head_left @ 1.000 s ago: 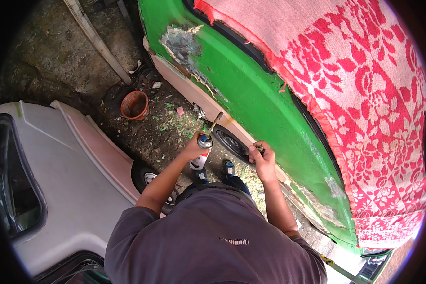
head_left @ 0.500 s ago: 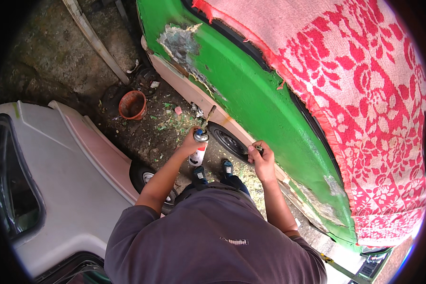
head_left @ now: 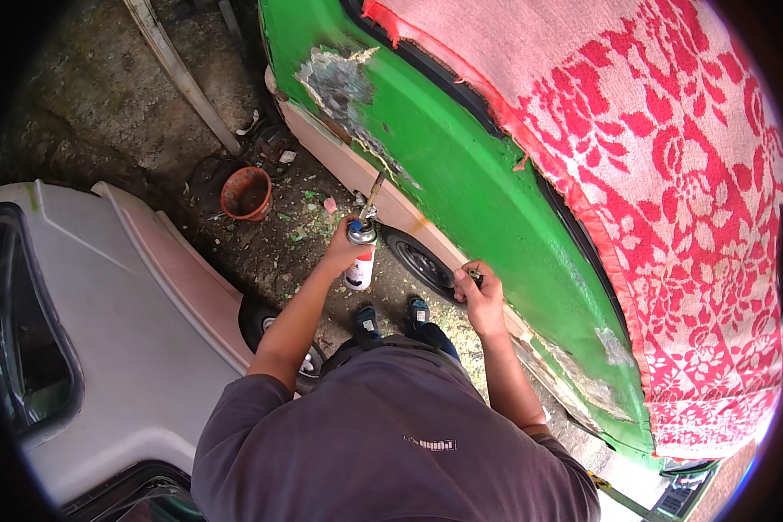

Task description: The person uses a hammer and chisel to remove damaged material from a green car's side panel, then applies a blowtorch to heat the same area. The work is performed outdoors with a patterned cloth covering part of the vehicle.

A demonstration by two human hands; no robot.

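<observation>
Canister [head_left: 358,275], white and red, just left of frame centre: gripped in our left hand [head_left: 343,247], best kept steady. Metal tube [head_left: 373,195], atop it: we should aim it clear of our right hand [head_left: 484,294], pinching a small unidentifiable item [head_left: 476,276], right of centre.

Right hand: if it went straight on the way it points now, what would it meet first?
Probably the green car's side, which lies ahead of the right hand in the picture, though depth is unclear.
</observation>
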